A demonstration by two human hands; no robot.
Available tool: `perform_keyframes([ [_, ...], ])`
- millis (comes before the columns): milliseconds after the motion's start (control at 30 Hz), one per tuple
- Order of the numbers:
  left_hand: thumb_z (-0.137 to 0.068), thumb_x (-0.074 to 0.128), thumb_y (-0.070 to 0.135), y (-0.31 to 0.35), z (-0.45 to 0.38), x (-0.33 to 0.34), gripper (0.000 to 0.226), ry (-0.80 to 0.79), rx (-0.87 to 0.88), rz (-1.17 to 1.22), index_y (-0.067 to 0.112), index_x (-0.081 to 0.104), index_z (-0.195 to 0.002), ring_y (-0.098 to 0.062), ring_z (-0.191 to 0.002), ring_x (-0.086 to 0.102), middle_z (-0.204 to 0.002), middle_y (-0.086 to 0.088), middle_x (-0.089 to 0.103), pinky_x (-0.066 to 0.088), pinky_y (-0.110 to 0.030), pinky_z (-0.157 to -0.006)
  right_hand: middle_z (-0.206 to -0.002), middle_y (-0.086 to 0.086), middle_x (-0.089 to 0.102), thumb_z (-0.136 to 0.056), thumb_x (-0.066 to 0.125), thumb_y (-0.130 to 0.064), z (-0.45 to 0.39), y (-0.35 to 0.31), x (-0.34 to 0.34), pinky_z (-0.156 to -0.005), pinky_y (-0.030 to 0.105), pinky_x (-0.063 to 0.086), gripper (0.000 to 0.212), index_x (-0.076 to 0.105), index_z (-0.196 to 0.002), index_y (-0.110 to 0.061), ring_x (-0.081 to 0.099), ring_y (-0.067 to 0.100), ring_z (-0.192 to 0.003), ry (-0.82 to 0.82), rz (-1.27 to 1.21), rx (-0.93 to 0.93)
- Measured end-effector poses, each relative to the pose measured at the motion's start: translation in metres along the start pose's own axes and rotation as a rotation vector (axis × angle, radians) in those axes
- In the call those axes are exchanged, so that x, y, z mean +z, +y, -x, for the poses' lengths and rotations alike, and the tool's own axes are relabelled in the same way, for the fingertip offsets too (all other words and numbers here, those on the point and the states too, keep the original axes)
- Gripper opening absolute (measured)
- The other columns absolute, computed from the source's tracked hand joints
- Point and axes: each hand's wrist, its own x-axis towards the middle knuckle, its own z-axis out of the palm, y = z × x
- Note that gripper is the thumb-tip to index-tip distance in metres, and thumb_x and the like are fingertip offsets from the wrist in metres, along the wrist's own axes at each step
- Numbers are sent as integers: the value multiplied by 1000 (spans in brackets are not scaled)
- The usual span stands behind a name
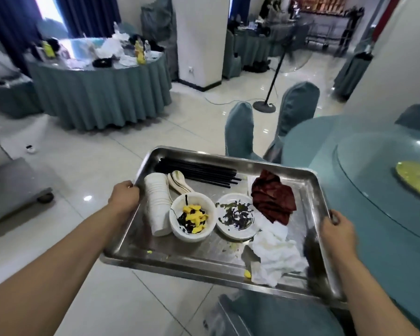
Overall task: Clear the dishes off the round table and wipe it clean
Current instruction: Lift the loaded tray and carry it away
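A person carries a shiny steel tray, rectangular with rounded corners and a raised rim, held level over the pale glossy floor tiles. The left hand grips the left rim, fingers curled round the edge; the right hand grips the right rim the same way, thumb on top. The tray's long axis runs left to right between the hands.

On it, a bundle of thin black chopsticks lies along the far rim, tips pointing right. A stack of ribbed white cups lies on its side near the left hand, with pale spoons just beside. A white bowl holds yellow and dark scraps; a smeared white plate sits to its right. Folded dark red cloths and a crumpled white rag fill the right end.

The round table, teal-clothed with a glass turntable, stands just right of the tray, teal-covered chairs beside it.
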Motion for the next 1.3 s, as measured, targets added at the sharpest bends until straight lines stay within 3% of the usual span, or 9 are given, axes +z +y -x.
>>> perform_keyframes([
  [67, -78, 53, 14, -14, -11, -39, 15, 64, -31, 37, 9, 66, -81, -41, -85, 67, -81, -17, 70, 58, -46, -87, -74, 11, 64, -92, 54, -27, -8, -24, 41, -58, 33, 47, 18, 65, -98, -15, 56, 23, -59, -47, 19, -47],
  [167, -71, 53, 20, -43, -33, -101, 17, 146, -78, 64, 11, 65, -79, -39, -83, 67, -77, -13, 68, 58, -47, -87, -87, 8, 71, -82, 51, -58, -30, -46, 114, -76, 43, 56, 55, 68, -114, -17, 65, 24, -77, -105, 59, -121],
  [333, -59, 50, 23, -116, -80, -201, 26, 267, -176, 143, 19, 69, -77, -40, -86, 71, -86, -15, 74, 58, -53, -88, -117, 16, 70, -96, 58, -22, 50, -162, 195, -97, 48, 50, 33, 67, -126, -11, 63, 39, -109, -236, 66, -231],
  [633, -59, 47, 27, -233, -93, -351, 34, 527, -369, 233, 23, 69, -85, -43, -89, 67, -91, -14, 73, 56, -52, -91, -112, 15, 72, -95, 55, -20, 149, -273, 367, -91, 48, 55, 37, 64, -131, -17, 67, 36, -93, -469, 95, -387],
  [800, -61, 46, 26, -245, -68, -400, 29, 677, -419, 292, 21, 68, -79, -44, -92, 64, -86, -10, 69, 56, -50, -92, -120, 18, 69, -93, 56, -17, 198, -322, 445, -97, 46, 49, 37, 66, -129, -13, 62, 40, -109, -586, 87, -453],
  [900, -60, 49, 21, -289, -85, -425, 17, 706, -478, 336, 16, 63, -68, -51, -97, 63, -84, -25, 65, 54, -60, -88, -120, 19, 69, -92, 56, -16, 218, -347, 492, -97, 46, 49, 38, 66, -129, -11, 62, 40, -110, -647, 95, -492],
  [1000, -62, 52, 22, -305, -102, -450, 18, 751, -540, 356, 11, 62, -71, -42, -82, 65, -76, -19, 63, 56, -48, -77, -119, 18, 70, -93, 58, -19, 236, -371, 548, -95, 44, 50, 36, 67, -127, -13, 64, 39, -108, -698, 60, -515],
  [1067, -68, 53, 17, -296, -114, -461, 10, 778, -534, 374, 9, 57, -68, -30, -69, 56, -69, -13, 57, 47, -37, -67, -118, 17, 70, -93, 59, -21, 249, -394, 590, -92, 43, 51, 36, 67, -127, -13, 64, 38, -106, -738, 46, -539],
  [1300, -79, 53, 6, -311, -199, -517, 7, 882, -550, 379, 6, 57, -74, -21, -67, 42, -69, -11, 46, 34, -33, -62, -117, 20, 69, -95, 56, -16, 283, -477, 707, -90, 40, 49, 38, 64, -132, -10, 63, 38, -104, -831, 4, -565],
])
